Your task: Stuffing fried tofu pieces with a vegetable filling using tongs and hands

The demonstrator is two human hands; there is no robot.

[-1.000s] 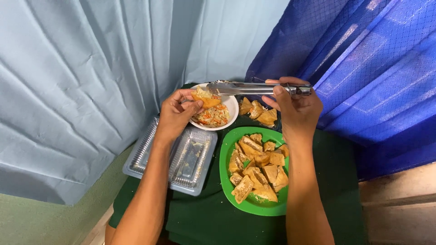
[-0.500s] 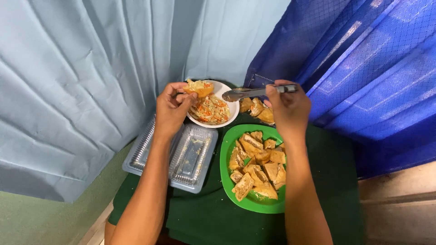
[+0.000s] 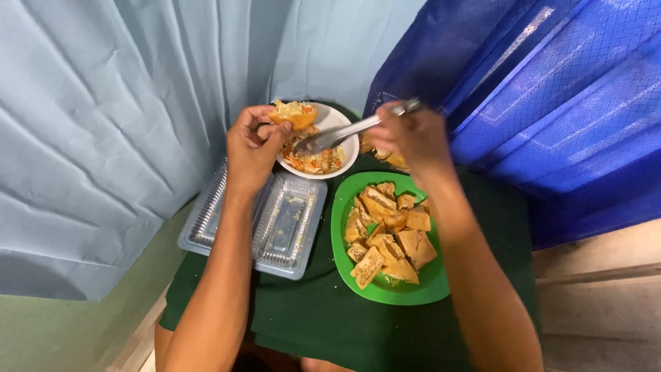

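Tongs [image 3: 344,132] slanting down-left into white bowl [image 3: 339,160], right hand [image 3: 412,134] clamped on; left hand [image 3: 249,146] pinching stuffed tofu [image 3: 294,114]

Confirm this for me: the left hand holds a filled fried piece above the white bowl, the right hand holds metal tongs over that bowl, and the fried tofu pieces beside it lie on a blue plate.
One detail is wrong: the plate under the fried tofu pieces is green, not blue, as the head view shows. The rest stands: the left hand holds a filled fried piece above the white bowl, and the right hand holds metal tongs over it.
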